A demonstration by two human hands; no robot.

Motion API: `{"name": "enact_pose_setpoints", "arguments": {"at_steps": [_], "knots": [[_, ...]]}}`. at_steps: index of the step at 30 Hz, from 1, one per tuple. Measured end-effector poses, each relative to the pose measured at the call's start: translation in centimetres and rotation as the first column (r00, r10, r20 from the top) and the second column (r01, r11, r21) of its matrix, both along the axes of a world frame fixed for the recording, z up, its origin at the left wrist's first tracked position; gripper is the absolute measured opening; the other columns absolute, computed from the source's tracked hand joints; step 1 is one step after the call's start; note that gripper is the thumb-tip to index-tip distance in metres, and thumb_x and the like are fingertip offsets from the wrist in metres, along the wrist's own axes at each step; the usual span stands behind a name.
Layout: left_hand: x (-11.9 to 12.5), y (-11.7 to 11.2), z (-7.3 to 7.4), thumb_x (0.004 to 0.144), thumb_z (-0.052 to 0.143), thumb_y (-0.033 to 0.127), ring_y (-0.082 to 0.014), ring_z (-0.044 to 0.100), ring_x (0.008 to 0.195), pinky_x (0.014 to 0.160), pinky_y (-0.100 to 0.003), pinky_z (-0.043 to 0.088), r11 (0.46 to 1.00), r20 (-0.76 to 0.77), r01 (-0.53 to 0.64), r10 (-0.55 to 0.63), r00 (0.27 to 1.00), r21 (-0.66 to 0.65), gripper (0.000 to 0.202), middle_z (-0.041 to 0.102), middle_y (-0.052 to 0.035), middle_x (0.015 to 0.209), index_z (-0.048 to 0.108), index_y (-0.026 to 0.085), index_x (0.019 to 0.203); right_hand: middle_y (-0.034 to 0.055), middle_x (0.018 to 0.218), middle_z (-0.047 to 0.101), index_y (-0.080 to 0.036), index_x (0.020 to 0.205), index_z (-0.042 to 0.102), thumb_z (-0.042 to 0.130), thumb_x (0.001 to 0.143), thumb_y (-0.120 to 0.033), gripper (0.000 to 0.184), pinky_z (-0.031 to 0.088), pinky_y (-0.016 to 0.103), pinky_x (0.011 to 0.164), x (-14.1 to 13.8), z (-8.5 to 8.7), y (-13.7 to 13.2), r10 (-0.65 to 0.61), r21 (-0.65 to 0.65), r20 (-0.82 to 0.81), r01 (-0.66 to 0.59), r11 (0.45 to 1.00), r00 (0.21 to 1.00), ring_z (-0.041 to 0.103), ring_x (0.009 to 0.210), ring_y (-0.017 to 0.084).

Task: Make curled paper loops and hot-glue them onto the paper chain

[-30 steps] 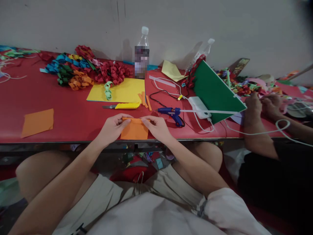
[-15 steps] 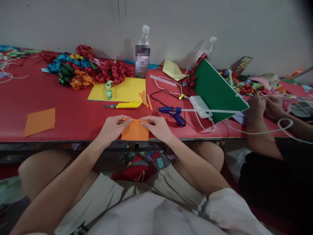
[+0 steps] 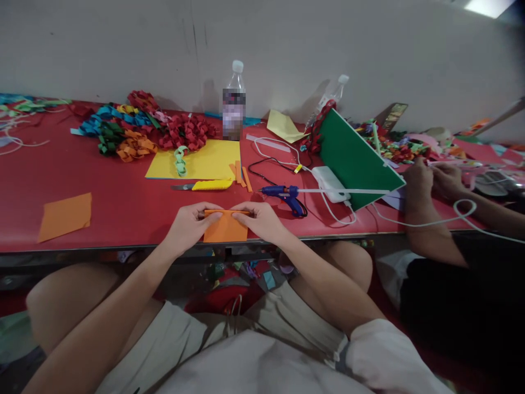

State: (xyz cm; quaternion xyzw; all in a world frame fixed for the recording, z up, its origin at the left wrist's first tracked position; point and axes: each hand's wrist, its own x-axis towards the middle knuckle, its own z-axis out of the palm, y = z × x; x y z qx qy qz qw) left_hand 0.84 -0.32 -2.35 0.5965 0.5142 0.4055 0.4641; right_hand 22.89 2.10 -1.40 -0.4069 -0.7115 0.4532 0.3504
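Note:
An orange sheet of paper [image 3: 225, 229] is pinched along its far edge by both hands, at the near edge of the red table [image 3: 123, 205]. My left hand [image 3: 191, 224] grips the left end of that edge, thumb on top. At the right end, my right hand [image 3: 260, 221] pinches it the same way. The far edge looks folded or rolled over. Just beyond lie a yellow utility knife [image 3: 211, 186], narrow orange paper strips [image 3: 238, 173] and a blue glue gun [image 3: 287, 197] with a long glue stick.
Another orange sheet [image 3: 65, 216] lies at the left. Paper chains [image 3: 135, 145] pile behind a yellow sheet [image 3: 205, 158]. A bottle [image 3: 234, 104] stands by the wall. Right, a green board [image 3: 355, 158] leans beside a white power bank [image 3: 331, 183]; a co-worker's hands [image 3: 435, 178] are beyond.
The camera view has tilted slightly up, so the table appears lower. Both hands still pinch the orange paper, with their thumbs a little closer together.

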Motion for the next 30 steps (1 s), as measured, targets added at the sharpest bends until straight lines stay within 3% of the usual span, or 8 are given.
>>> {"name": "enact_pose_setpoints", "arguments": {"at_steps": [13, 22, 24, 26, 28, 30], "knots": [[0.4, -0.3, 0.6, 0.082, 0.073, 0.053, -0.0213, 0.072, 0.085, 0.073, -0.027, 0.057, 0.999, -0.083, 0.048, -0.047, 0.995, 0.009, 0.041, 0.078, -0.0092, 0.098, 0.077, 0.017, 0.102, 0.0047, 0.091, 0.08, -0.017, 0.091, 0.08, 0.067, 0.089, -0.039, 0.026, 0.052, 0.026, 0.075, -0.5, -0.4, -0.6, -0.039, 0.039, 0.005, 0.039, 0.998, 0.999, 0.072, 0.084, 0.019], [0.4, -0.4, 1.5, 0.087, 0.063, 0.057, -0.0267, 0.073, 0.088, 0.076, -0.032, 0.057, 0.994, -0.224, -0.011, 0.035, 0.974, 0.108, 0.041, 0.08, -0.008, 0.094, 0.08, 0.02, 0.092, 0.0042, 0.09, 0.08, -0.018, 0.095, 0.081, 0.062, 0.093, -0.039, 0.028, 0.049, 0.024, 0.068, -0.1, 0.2, -0.9, -0.003, 0.119, 0.1, -0.009, 0.993, 0.995, 0.072, 0.077, 0.017], [-0.1, -0.4, 1.9, 0.093, 0.053, 0.058, -0.0271, 0.072, 0.095, 0.083, -0.034, 0.057, 0.992, -0.251, 0.031, 0.001, 0.968, 0.125, 0.046, 0.079, -0.0084, 0.101, 0.079, 0.021, 0.099, 0.0048, 0.092, 0.081, -0.019, 0.096, 0.082, 0.062, 0.093, -0.038, 0.028, 0.049, 0.025, 0.069, 0.3, 0.0, -0.5, -0.025, 0.108, 0.113, 0.013, 0.994, 0.993, 0.072, 0.079, 0.018], [-0.8, -0.5, 2.1, 0.096, 0.047, 0.058, -0.0275, 0.07, 0.105, 0.092, -0.036, 0.056, 0.985, -0.256, 0.097, -0.059, 0.965, 0.139, 0.05, 0.075, -0.0091, 0.116, 0.073, 0.022, 0.12, 0.0054, 0.093, 0.081, -0.019, 0.095, 0.082, 0.064, 0.091, -0.039, 0.027, 0.051, 0.026, 0.071, 0.7, -0.3, 0.2, -0.076, 0.084, 0.083, 0.069, 0.994, 0.994, 0.073, 0.081, 0.019], [-1.4, -0.8, 2.1, 0.09, 0.059, 0.06, -0.0294, 0.065, 0.119, 0.101, -0.039, 0.053, 0.969, -0.283, 0.188, -0.138, 0.949, 0.159, 0.062, 0.066, -0.0095, 0.135, 0.058, 0.026, 0.142, 0.0055, 0.093, 0.08, -0.019, 0.093, 0.082, 0.066, 0.088, -0.041, 0.028, 0.052, 0.028, 0.072, 1.1, -0.6, 0.9, -0.133, 0.048, 0.024, 0.132, 0.99, 0.991, 0.072, 0.082, 0.02], [-1.7, -1.0, 1.9, 0.078, 0.075, 0.06, -0.032, 0.056, 0.132, 0.11, -0.043, 0.048, 0.946, -0.369, 0.26, -0.175, 0.913, 0.195, 0.081, 0.054, -0.0085, 0.148, 0.049, 0.032, 0.149, 0.0052, 0.092, 0.08, -0.018, 0.092, 0.082, 0.068, 0.084, -0.043, 0.029, 0.052, 0.028, 0.071, 1.5, -0.8, 1.4, -0.187, 0.0, -0.033, 0.187, 0.982, 0.982, 0.071, 0.08, 0.02]]}}
